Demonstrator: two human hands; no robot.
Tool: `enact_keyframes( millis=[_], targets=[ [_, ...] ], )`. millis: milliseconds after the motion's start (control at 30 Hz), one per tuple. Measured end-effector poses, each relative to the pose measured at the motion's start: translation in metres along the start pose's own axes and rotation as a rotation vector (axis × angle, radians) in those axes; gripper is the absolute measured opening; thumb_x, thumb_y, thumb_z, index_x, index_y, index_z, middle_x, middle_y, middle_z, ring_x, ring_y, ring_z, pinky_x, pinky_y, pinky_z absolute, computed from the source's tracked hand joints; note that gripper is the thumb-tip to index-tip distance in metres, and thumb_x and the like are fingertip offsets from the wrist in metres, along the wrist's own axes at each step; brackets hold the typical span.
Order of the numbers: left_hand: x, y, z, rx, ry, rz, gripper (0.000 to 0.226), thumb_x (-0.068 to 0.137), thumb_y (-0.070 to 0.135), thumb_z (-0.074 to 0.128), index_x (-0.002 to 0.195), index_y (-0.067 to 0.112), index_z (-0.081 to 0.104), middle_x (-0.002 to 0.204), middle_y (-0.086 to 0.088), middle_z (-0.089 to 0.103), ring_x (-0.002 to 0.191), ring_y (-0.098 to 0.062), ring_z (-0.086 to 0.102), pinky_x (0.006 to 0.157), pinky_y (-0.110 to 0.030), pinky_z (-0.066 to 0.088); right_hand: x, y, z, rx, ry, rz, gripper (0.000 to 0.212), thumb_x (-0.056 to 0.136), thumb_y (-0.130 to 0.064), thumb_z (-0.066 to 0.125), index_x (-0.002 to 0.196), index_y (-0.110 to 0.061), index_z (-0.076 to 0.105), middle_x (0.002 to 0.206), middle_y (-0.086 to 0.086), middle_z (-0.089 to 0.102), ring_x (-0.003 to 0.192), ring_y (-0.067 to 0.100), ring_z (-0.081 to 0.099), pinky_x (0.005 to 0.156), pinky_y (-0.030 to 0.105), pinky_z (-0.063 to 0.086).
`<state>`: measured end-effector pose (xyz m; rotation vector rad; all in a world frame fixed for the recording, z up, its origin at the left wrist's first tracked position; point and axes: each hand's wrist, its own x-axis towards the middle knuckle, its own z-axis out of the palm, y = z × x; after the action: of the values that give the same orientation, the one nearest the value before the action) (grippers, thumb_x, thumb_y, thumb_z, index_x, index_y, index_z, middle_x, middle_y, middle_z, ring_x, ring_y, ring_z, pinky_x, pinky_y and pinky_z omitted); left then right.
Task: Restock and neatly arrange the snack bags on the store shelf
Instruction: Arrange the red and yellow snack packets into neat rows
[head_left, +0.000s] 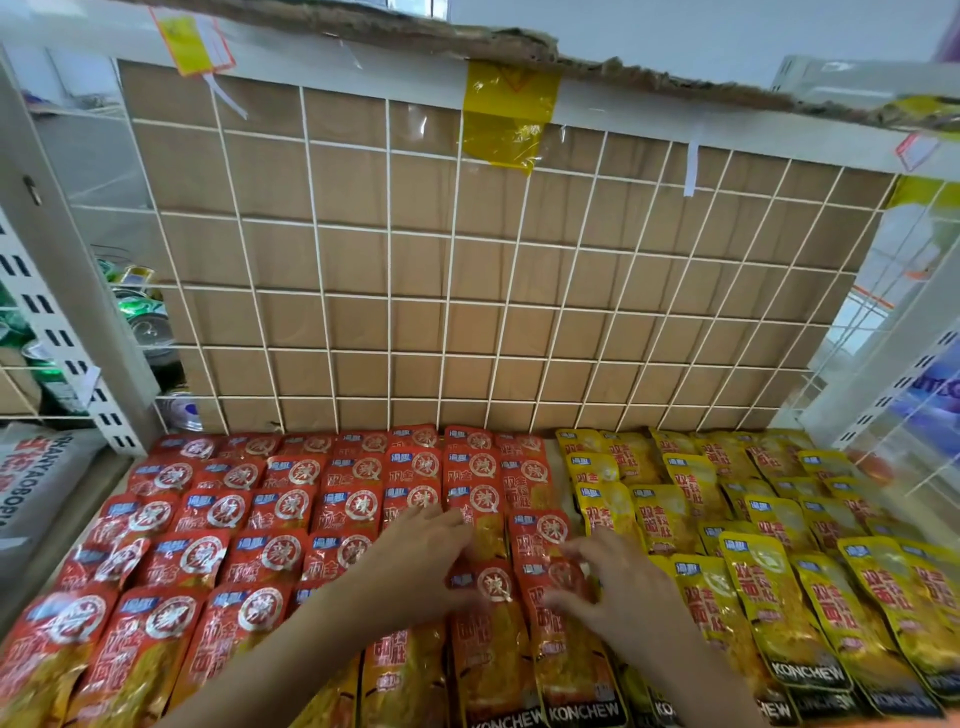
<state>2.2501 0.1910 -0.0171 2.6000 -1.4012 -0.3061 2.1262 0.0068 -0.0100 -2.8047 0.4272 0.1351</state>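
Note:
Rows of red snack bags (291, 512) cover the left and middle of the shelf, overlapping like tiles. Yellow snack bags (769, 582) fill the right side in the same way. My left hand (421, 558) lies flat with straight fingers on the red bags near the middle. My right hand (610, 577) rests just right of it, fingers spread and slightly bent, touching a red bag (550, 577) in the rightmost red column. Neither hand is seen lifting a bag. Both forearms come in from the bottom edge.
A white wire grid (452, 270) backed by brown cardboard closes the rear of the shelf. White slotted uprights (67, 343) stand at both sides. Green cans (140, 306) show behind the left upright. A grey sack (36, 478) lies at the far left.

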Motion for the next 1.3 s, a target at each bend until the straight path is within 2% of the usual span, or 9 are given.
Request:
enact_keyframes(
  millis=[67, 167, 333, 500, 600, 867, 967, 1133, 1300],
  targets=[
    [-0.001, 0.003, 0.003, 0.030, 0.010, -0.007, 0.054, 0.079, 0.066, 0.051, 0.116, 0.027, 0.048, 0.118, 0.012, 0.047, 0.108, -0.008, 0.038, 0.100, -0.026, 0.025, 0.000, -0.002, 0.000, -0.023, -0.015, 0.008, 0.103, 0.048, -0.088, 0.012, 0.132, -0.035, 0.037, 0.125, -0.016, 0.040, 0.121, 0.003, 0.039, 0.099, 0.021, 0.035],
    [0.000, 0.005, 0.003, 0.009, -0.005, -0.014, 0.053, 0.078, 0.064, 0.054, 0.114, 0.026, 0.047, 0.117, 0.010, 0.048, 0.103, -0.008, 0.036, 0.097, -0.025, 0.026, 0.000, -0.004, 0.001, 0.013, -0.052, 0.042, 0.102, 0.048, -0.085, 0.021, 0.135, -0.033, 0.035, 0.131, -0.013, 0.041, 0.125, 0.007, 0.039, 0.104, 0.026, 0.035],
    [0.004, 0.005, -0.001, -0.108, -0.046, -0.041, 0.045, 0.077, 0.056, 0.062, 0.107, 0.024, 0.049, 0.106, 0.011, 0.048, 0.095, -0.007, 0.037, 0.079, -0.021, 0.028, 0.000, -0.006, 0.000, 0.073, -0.054, 0.070, 0.087, 0.063, -0.079, 0.044, 0.134, -0.029, 0.038, 0.128, -0.010, 0.044, 0.121, 0.008, 0.042, 0.101, 0.025, 0.035],
    [0.008, 0.010, -0.008, -0.211, -0.063, -0.030, 0.035, 0.080, 0.040, 0.067, 0.107, 0.022, 0.054, 0.105, 0.009, 0.052, 0.094, -0.008, 0.044, 0.081, -0.020, 0.037, 0.001, -0.006, 0.003, 0.173, 0.002, 0.100, 0.066, 0.071, -0.060, 0.066, 0.122, -0.028, 0.040, 0.125, -0.010, 0.046, 0.117, 0.009, 0.047, 0.098, 0.024, 0.039],
    [0.008, 0.010, -0.011, -0.263, -0.053, -0.028, 0.025, 0.086, 0.026, 0.064, 0.109, 0.020, 0.056, 0.109, 0.005, 0.057, 0.098, -0.010, 0.051, 0.086, -0.022, 0.045, 0.001, -0.005, 0.004, 0.212, 0.039, 0.099, 0.055, 0.069, -0.056, 0.070, 0.107, -0.031, 0.038, 0.114, -0.013, 0.045, 0.111, 0.007, 0.048, 0.094, 0.022, 0.041],
    [0.017, 0.002, -0.008, -0.449, -0.018, -0.005, 0.010, 0.088, 0.013, 0.059, 0.096, 0.018, 0.063, 0.083, 0.018, 0.056, 0.077, 0.005, 0.056, 0.066, -0.006, 0.045, 0.002, -0.001, 0.005, 0.333, 0.120, 0.076, 0.028, 0.080, -0.033, 0.069, 0.078, -0.038, 0.042, 0.084, -0.020, 0.055, 0.083, 0.001, 0.056, 0.062, 0.007, 0.040],
    [0.024, -0.002, -0.008, -0.463, 0.012, -0.005, 0.007, 0.087, 0.015, 0.062, 0.094, 0.016, 0.064, 0.080, 0.019, 0.055, 0.074, 0.005, 0.054, 0.064, -0.008, 0.042, 0.004, 0.002, 0.004, 0.349, 0.151, 0.081, 0.029, 0.081, -0.031, 0.068, 0.073, -0.040, 0.041, 0.081, -0.021, 0.056, 0.080, 0.000, 0.057, 0.067, 0.011, 0.045],
    [0.034, -0.008, -0.013, -0.497, 0.052, -0.013, 0.005, 0.086, 0.016, 0.064, 0.091, 0.015, 0.065, 0.081, 0.016, 0.057, 0.076, 0.003, 0.054, 0.069, -0.009, 0.044, 0.006, 0.008, 0.000, 0.489, 0.167, 0.088, 0.020, 0.078, -0.027, 0.072, 0.075, -0.034, 0.054, 0.083, -0.014, 0.063, 0.083, 0.009, 0.062, 0.077, 0.035, 0.054],
    [0.044, -0.019, -0.014, -0.508, 0.065, -0.054, 0.006, 0.085, 0.016, 0.064, 0.091, 0.016, 0.065, 0.084, 0.014, 0.059, 0.081, 0.000, 0.056, 0.070, -0.009, 0.043, 0.009, 0.003, -0.001, 0.548, 0.172, 0.064, 0.017, 0.079, -0.025, 0.071, 0.078, -0.031, 0.056, 0.082, -0.008, 0.065, 0.082, 0.009, 0.062, 0.075, 0.034, 0.054]
  ],
)
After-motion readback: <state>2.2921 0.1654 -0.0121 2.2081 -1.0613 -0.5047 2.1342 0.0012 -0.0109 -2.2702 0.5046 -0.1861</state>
